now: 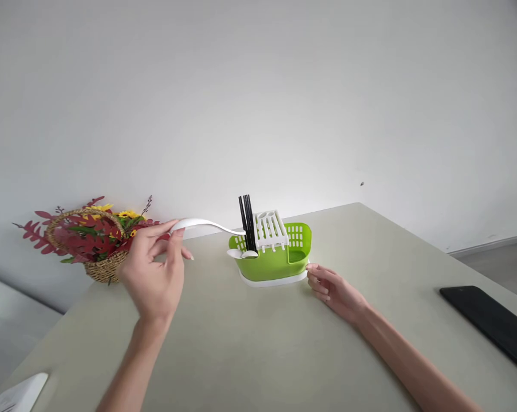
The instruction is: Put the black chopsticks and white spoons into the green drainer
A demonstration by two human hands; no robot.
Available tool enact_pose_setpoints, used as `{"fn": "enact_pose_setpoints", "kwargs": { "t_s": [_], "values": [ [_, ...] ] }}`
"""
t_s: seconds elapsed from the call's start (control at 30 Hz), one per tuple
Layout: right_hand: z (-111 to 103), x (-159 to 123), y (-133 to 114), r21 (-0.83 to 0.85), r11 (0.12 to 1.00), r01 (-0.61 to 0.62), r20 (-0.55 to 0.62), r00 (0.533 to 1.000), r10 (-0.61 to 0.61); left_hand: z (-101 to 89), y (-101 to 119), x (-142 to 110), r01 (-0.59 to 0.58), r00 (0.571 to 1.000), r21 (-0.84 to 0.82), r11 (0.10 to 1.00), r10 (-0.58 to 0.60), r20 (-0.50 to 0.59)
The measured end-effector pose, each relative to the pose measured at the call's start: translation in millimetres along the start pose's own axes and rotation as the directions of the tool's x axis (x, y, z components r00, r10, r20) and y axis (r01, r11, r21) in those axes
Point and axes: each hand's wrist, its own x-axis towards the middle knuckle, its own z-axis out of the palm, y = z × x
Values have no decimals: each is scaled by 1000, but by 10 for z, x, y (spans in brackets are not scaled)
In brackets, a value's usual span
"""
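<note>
A white spoon with a long curved handle is pinched between the thumb and fingers of my left hand. Its far, thin end reaches the black chopsticks standing upright in a green cutlery holder. Two white spoon-like ends rest over the holder's left front rim. On top sits a white slotted rack. My right hand has its fingers curled, with thumb and fingertips at the right end of the holder, by its white base tray.
A wicker basket of red and yellow artificial flowers stands at the table's left back edge. A black flat object lies at the right. Part of a white object shows at the lower left. A white wall rises behind the table.
</note>
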Motion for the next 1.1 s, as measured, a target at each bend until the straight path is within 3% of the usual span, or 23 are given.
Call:
{"fn": "enact_pose_setpoints", "kwargs": {
  "t_s": [0.23, 0.4, 0.63, 0.87, 1.0, 1.1],
  "values": [
    [36, 0, -34, 8, 1000, -6, -26, 1000, 6, 319, -517, -66, -193, 973, 141, 971, 171, 154],
    [52, -11, -45, 4, 1000, -11, -34, 999, 11, 439, -695, -167, -202, 939, 118, 972, 157, 307],
    [68, -17, -66, -41, 999, -12, -58, 998, 9, 558, -853, -254, -32, 881, -23, 999, 39, 471],
    [51, -9, -77, -40, 999, -17, -53, 998, 15, 619, -868, -340, 204, 825, -186, 961, -66, 562],
    [63, -20, -54, -100, 995, 13, -69, 997, -20, 652, -921, -528, 282, 859, -183, 942, -163, 485],
    [105, -38, -17, -268, 961, 67, -99, 990, -96, 702, -1050, -796, 315, 879, -133, 940, -236, 415]
  ]
}}
